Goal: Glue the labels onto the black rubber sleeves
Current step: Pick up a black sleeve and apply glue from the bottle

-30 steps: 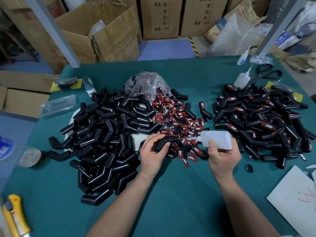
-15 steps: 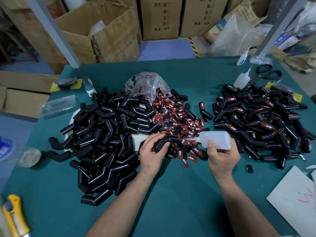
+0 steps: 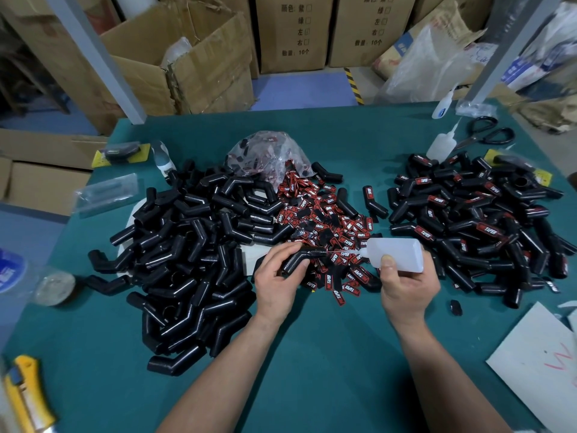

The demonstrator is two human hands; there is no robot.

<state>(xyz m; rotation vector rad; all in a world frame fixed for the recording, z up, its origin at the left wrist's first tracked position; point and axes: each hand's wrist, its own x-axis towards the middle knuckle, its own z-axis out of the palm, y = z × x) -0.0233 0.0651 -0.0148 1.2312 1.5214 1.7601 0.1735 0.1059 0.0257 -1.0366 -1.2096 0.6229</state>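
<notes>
Hands meet over a green table (image 3: pixel 327 354): my left hand (image 3: pixel 276 284) grips a bent black rubber sleeve (image 3: pixel 299 259), my right hand (image 3: pixel 406 285) curls around a glue bottle (image 3: pixel 395 254), nozzle touching the sleeve. Red labels (image 3: pixel 327 220) lie just behind, between two sleeve piles.

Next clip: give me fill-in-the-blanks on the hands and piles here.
The right hand grips the glue bottle, nozzle pointing toward the person's ____.
The left hand holds one ____ rubber sleeve.
The labelled sleeves are piled on the person's ____ side.
The utility knife is mostly ____.
Missing: left; black; right; yellow.
</notes>
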